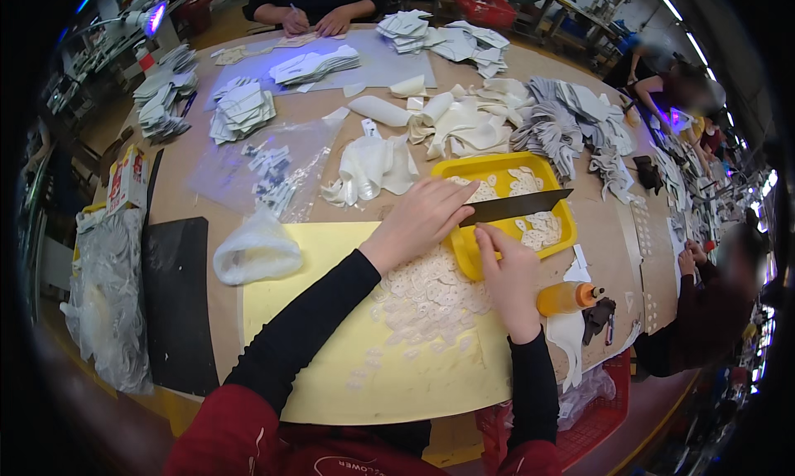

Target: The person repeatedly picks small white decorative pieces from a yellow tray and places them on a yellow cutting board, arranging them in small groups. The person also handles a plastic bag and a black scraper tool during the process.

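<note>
Over the yellow tray (567,228), both hands (421,219) (509,281) grip a dark blade (522,205) by its left end.

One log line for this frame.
left hand: at dark strip; right hand: same; strip: above tray; pieces: tray, sheet

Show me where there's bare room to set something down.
Bare: near edge of the yellow sheet, between the black sleeves, below the pale cut pieces; black board, between the plastic-wrapped bundle and that sheet. Crowded: yellow tray, holding more pieces, and the table beyond it, heaped with fabric stacks.
</note>
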A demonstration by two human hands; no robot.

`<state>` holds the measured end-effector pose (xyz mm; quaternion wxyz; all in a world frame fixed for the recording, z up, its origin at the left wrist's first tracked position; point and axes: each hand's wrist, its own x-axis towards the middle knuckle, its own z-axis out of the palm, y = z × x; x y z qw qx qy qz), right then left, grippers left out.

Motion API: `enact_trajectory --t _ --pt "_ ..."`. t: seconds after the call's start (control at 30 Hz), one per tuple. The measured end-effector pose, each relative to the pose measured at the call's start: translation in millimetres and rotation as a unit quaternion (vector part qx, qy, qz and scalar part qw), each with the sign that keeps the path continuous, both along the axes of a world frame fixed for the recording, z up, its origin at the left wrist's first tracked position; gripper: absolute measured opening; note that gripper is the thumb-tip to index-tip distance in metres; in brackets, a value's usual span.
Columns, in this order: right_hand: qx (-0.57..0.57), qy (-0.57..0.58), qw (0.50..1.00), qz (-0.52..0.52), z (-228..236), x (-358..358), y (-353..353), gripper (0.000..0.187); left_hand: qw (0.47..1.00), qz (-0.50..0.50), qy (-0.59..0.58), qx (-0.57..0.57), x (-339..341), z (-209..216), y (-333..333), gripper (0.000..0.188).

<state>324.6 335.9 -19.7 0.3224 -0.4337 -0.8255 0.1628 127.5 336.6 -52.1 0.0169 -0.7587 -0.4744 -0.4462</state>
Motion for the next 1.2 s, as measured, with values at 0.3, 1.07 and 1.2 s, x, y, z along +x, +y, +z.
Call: enact_trajectory --t 0.3,1.07,1.2 --pt "0.140 -0.031 0.963 0.230 3.5 3.0 -5.0 0.035 0.994 0.027 -0.069 0.086 -33.5 143.4 -107.8 0.034" --pt "-0.002 -0.081 0.974 0.211 -35.8 -22.0 -204.5 0.022 0.967 0.077 -0.066 -0.235 -16.0 -16.5 -307.5 0.026" --pt "-0.029 -0.026 0.991 0.131 -36.9 -11.1 -202.2 0.026 0.963 0.089 -0.077 -0.241 -16.4 -13.4 -306.0 0.033"
